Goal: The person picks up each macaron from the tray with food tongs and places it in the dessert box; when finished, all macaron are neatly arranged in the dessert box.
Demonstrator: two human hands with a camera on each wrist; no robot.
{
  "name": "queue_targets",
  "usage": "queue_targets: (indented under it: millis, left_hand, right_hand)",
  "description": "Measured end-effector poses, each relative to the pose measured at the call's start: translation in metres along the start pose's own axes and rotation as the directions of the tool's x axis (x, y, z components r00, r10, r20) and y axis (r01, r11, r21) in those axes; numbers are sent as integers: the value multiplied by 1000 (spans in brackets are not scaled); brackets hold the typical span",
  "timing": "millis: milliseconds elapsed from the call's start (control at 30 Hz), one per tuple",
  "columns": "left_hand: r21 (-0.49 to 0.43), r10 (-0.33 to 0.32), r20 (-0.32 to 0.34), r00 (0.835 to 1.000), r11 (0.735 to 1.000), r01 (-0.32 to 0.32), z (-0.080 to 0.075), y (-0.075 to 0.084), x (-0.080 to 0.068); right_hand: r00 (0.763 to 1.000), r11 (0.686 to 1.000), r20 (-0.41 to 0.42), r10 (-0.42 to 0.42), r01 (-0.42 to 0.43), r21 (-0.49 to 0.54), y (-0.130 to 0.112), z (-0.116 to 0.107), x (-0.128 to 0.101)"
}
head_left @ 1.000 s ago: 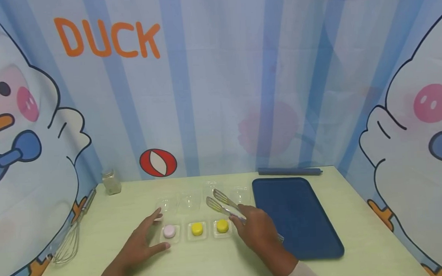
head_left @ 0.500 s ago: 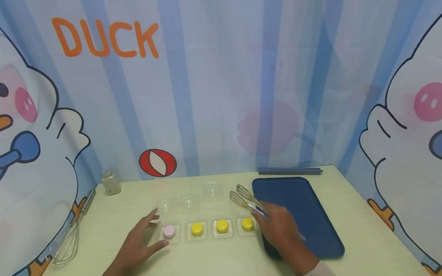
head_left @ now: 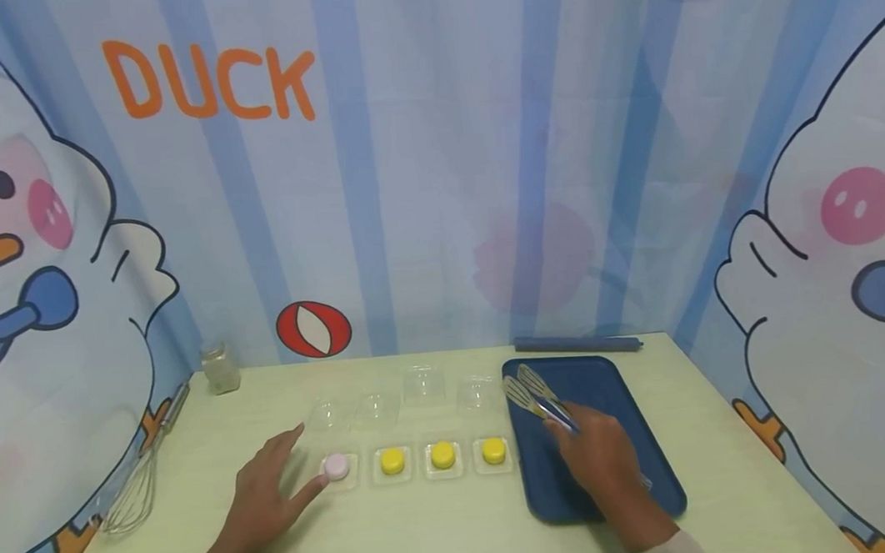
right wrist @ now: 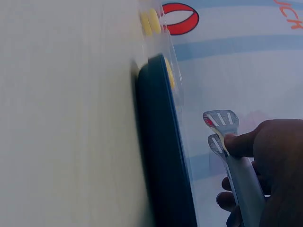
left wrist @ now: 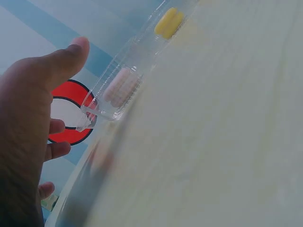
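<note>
A pair of slotted metal tongs [head_left: 542, 401] is gripped in my right hand [head_left: 602, 456], over the blue tray [head_left: 574, 499]; nothing shows between the tong tips. Left of the tray, small clear plastic boxes stand in a row with their lids tipped back. One holds a pink macaron [head_left: 336, 466]; yellow macarons [head_left: 393, 460] sit in the others. My left hand [head_left: 262, 495] hovers beside the pink one's box, thumb and fingers spread and holding nothing. In the left wrist view the thumb appears near that clear box [left wrist: 113, 92], apart from it.
Behind the macarons stand the clear lids [head_left: 424, 383]. A whisk [head_left: 134, 493] lies along the left edge, with a glass jar [head_left: 220, 367] at the back left corner. A dark blue rolling pin [head_left: 577, 345] lies along the back edge, behind the tray.
My right hand has moved right with the tongs, from above the rightmost boxes to over the tray, uncovering the rightmost yellow macaron. My left hand has shifted slightly left.
</note>
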State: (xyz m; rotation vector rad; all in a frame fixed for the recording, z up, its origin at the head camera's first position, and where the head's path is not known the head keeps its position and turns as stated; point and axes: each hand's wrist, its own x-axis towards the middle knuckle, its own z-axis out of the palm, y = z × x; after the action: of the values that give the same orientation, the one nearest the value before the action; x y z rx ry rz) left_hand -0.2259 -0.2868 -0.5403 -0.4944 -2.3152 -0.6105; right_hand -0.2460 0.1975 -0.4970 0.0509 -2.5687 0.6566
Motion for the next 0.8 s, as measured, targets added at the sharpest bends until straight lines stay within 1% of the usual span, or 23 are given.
queue_targets:
  millis: [133, 233, 333, 467, 533, 633, 800]
  left_hand:
    - [3, -49, 23, 999, 999, 49, -1, 1, -2]
    - [37, -100, 55, 993, 994, 98, -2, 2, -1]
    - [99, -179, 100, 979, 981, 170, -3, 3, -1]
    - [153, -259, 117, 959, 959, 240, -5, 4, -1]
    - [161, -276, 105, 955, 953, 257, -7, 5, -1]
    - [183, -300, 105, 948, 943, 279, -8, 5, -1]
    - [212, -341, 120, 932, 926, 312, -10, 5, -1]
  right_hand:
    - [999, 1000, -33, 0, 0, -8, 16, -7, 1]
    - [999, 999, -50, 17, -19, -36, 27, -14, 2]
    - [997, 996, -46, 58, -61, -68, 37, -22, 1]
    - [991, 987, -28, 131, -133, -86, 48, -31, 1]
    - [986, 982, -22, 164, -165, -88, 54, -35, 2]
    - [978, 975, -25, 207, -208, -82, 63, -39, 2]
    - [963, 962, -84, 255, -262, -74, 77, -43, 0]
